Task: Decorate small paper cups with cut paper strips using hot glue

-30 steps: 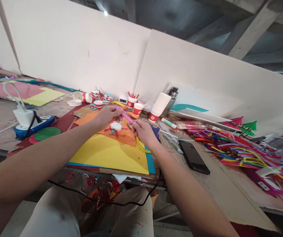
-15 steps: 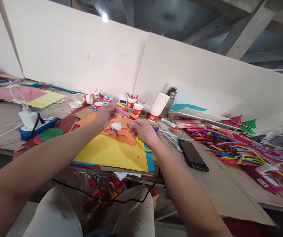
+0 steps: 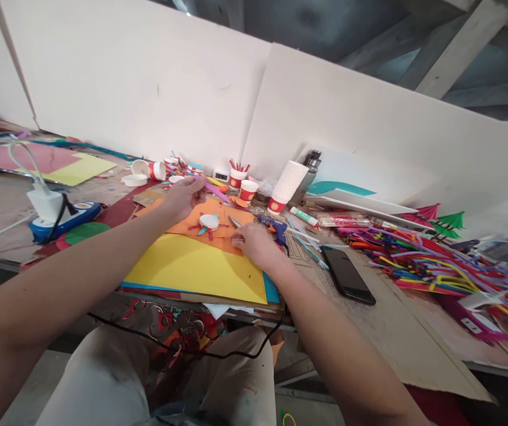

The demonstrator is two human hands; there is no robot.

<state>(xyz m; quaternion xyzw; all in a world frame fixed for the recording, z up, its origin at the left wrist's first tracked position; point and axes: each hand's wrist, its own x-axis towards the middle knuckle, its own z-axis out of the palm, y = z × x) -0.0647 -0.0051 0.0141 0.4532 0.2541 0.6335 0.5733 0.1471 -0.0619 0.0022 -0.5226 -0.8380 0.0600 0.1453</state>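
Left grip: fingertips of the left hand point(image 3: 186, 199) pinched shut on one end of a purple strip point(image 3: 216, 191), held above the back of the orange sheet point(image 3: 183, 223), near the centre of the frame.
Right grip: fingers of the right hand point(image 3: 256, 241) curled down over the scissors point(image 3: 235, 221); only the blades show past them, so how firmly they hold I cannot tell.
Purple strip: slants down to the right from the left hand, its free end near some orange discs point(image 3: 238, 202).
Since earlier: a second ago both hands held the strip; now only the left does. Half a second ago the yellow scissor handles were in sight; now the right hand is lower and covers them, and more of the blue glue gun point(image 3: 277, 229) shows.
Paper turtle shape: a white cup base point(image 3: 209, 221) with red and blue strips round it lies between the hands, on the orange sheet.
Under the hands: a yellow sheet point(image 3: 200, 269) pokes out in front of the orange one.
Behind: a cup of red strips point(image 3: 237, 178), another cup point(image 3: 248, 191) and a leaning cup stack point(image 3: 287, 186).
Right of frame: black phone point(image 3: 346, 276), then a heap of pipe cleaners point(image 3: 431, 260).
In the way: the glue gun sits just beside the right hand; the left hand partly blocks the small cups behind it.
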